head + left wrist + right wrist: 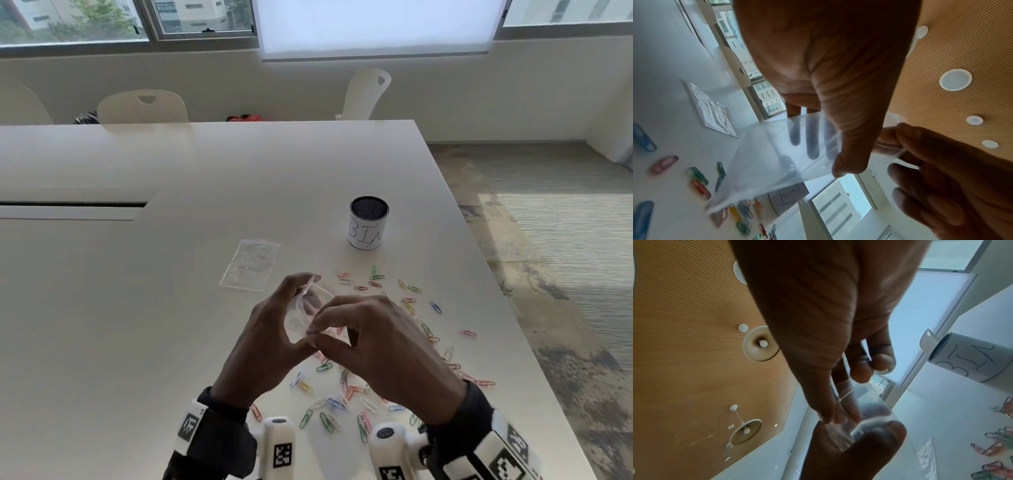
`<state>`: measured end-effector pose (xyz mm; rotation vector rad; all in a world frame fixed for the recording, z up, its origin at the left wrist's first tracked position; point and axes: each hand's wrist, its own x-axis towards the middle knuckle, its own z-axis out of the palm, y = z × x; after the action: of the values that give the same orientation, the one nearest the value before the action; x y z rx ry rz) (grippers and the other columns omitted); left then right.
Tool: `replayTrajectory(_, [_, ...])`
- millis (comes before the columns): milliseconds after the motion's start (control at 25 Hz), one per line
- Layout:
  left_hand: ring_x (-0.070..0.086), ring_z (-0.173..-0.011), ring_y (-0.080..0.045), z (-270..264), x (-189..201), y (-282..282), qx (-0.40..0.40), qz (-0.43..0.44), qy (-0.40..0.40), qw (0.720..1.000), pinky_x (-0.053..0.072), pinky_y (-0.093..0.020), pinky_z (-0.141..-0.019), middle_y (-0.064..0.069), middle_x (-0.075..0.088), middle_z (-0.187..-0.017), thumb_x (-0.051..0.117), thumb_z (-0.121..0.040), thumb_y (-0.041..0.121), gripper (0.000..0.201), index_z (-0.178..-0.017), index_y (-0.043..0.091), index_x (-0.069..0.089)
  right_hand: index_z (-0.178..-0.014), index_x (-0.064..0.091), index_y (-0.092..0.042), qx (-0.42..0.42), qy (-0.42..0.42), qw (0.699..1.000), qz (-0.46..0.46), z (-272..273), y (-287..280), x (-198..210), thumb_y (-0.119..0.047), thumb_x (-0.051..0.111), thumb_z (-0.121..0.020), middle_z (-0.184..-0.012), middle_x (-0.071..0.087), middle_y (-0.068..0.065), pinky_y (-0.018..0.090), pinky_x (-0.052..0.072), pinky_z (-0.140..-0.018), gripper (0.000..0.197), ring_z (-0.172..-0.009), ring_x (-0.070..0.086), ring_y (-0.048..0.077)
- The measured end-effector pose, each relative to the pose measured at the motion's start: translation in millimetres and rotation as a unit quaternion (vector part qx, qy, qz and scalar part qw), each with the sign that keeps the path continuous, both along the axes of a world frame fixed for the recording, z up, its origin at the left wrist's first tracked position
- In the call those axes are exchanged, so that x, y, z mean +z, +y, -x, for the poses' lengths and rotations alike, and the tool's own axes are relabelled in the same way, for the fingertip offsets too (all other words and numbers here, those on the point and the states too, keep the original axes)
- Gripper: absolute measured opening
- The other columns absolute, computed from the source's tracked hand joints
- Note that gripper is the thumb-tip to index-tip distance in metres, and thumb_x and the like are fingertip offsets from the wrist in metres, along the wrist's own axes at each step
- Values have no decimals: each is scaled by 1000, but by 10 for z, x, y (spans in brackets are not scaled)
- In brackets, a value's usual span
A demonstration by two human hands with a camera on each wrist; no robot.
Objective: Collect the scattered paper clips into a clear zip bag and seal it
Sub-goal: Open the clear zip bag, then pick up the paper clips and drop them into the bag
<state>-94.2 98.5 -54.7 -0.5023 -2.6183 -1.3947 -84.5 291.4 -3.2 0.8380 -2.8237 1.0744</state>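
Observation:
Both hands hold a small clear zip bag (297, 322) up above the white table (137, 308). My left hand (305, 308) grips one side, thumb in front and fingers (812, 146) showing through the plastic behind. My right hand (317, 325) pinches the bag's top rim (898, 152) between thumb and fingertips (854, 416). The bag (766, 162) hangs with no clips visible inside it. Several coloured paper clips (376, 277) lie scattered on the table under and to the right of my hands, more (329, 404) near my wrists.
A second clear bag (251, 263) lies flat just beyond my left hand. A dark mesh cup wrapped in paper marked BIN (369, 224) stands behind the clips. The table's right edge (507, 308) runs close past the clips. White chairs (142, 107) stand at the far side.

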Motion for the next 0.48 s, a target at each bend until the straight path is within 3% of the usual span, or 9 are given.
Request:
replayTrajectory(120, [67, -117, -5, -16, -41, 41, 12, 3, -4, 1000, 52, -20, -100, 16, 71, -117, 81, -77, 27, 71, -141, 34, 49, -98, 81, -33, 13, -10, 1000, 8, -32, 51, 4, -41, 72, -96, -97, 76, -19, 5, 32, -60, 12, -72, 55, -22])
replayTrajectory(240, [60, -131, -5, -92, -97, 101, 36, 10, 6, 999, 49, -28, -109, 16, 65, -134, 90, -76, 21, 86, -146, 39, 44, -97, 80, -33, 21, -5, 1000, 12, -40, 78, -29, -40, 72, -97, -93, 76, -18, 6, 35, -60, 11, -69, 56, -18])
replayTrajectory(320, [59, -133, -5, -161, -161, 161, 51, -9, 21, 998, 48, -23, -109, 13, 66, -135, 92, -73, 12, 90, -145, 38, 45, -98, 79, -33, 33, -6, 999, 10, -53, 101, -52, -38, 71, -97, -92, 76, -18, 5, 37, -62, 10, -66, 55, -17])
replayTrajectory(480, [59, -125, 11, -247, -229, 258, 92, -32, 26, 995, 43, -3, -98, 14, 69, -128, 87, -73, -6, 86, -139, 36, 50, -98, 81, -30, 65, -4, 998, 18, -107, 145, -74, -33, 74, -96, -82, 76, -18, 1, 39, -66, 7, -63, 54, -22])
